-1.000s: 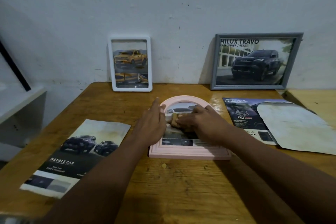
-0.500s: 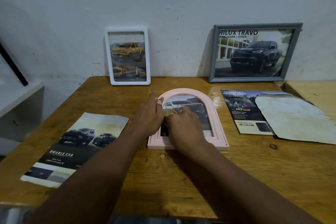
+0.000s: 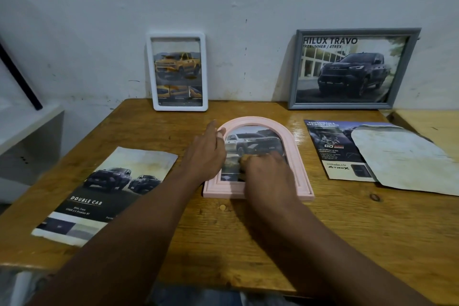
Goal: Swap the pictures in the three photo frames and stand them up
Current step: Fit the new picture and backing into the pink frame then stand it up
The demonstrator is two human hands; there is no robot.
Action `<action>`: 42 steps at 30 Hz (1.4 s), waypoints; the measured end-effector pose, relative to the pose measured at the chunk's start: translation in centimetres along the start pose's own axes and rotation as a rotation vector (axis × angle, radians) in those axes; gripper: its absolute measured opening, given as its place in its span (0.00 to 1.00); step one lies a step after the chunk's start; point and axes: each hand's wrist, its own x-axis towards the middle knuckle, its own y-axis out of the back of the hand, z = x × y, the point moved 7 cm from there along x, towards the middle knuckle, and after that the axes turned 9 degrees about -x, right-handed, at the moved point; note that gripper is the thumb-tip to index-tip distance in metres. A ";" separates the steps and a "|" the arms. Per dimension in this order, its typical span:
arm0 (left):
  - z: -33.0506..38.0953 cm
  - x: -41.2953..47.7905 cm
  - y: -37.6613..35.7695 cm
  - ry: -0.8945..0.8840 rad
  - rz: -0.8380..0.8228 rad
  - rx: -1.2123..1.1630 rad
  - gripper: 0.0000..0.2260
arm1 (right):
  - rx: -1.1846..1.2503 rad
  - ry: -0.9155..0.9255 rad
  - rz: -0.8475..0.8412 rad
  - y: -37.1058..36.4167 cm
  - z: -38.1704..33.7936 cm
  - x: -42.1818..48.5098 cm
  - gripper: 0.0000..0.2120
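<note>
A pink arched frame (image 3: 296, 156) lies flat at the middle of the wooden table (image 3: 248, 231), with a silver pickup picture (image 3: 250, 140) showing in its opening. My left hand (image 3: 206, 154) rests on the frame's left rim, fingers straight. My right hand (image 3: 268, 174) lies over the lower half of the picture, with bent fingertips pressing on it. A white frame (image 3: 205, 69) with a yellow truck picture and a grey frame (image 3: 355, 32) with a dark truck picture both stand leaning on the wall.
A loose "Double Cab" picture (image 3: 106, 194) lies at the left. A dark leaflet (image 3: 330, 149) lies at the right, partly under a blank pale sheet (image 3: 402, 159). A white shelf (image 3: 27, 126) is at the far left and a second table (image 3: 432, 126) at the far right.
My right hand has slid from the upper middle of the picture down over its lower half. My left hand has stayed on the left rim.
</note>
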 end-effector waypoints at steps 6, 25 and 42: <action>0.1 0.0 0.2 -0.002 0.010 0.013 0.22 | 0.354 0.298 -0.065 -2.4 0.1 1.4 0.10; 2.7 1.2 -0.9 -0.266 -0.116 0.618 0.27 | 1.347 -0.555 -0.119 0.0 15.7 1.4 0.13; 3.9 -2.5 -5.3 -0.262 -0.256 0.279 0.29 | 0.289 0.063 -0.132 -4.4 11.9 9.0 0.16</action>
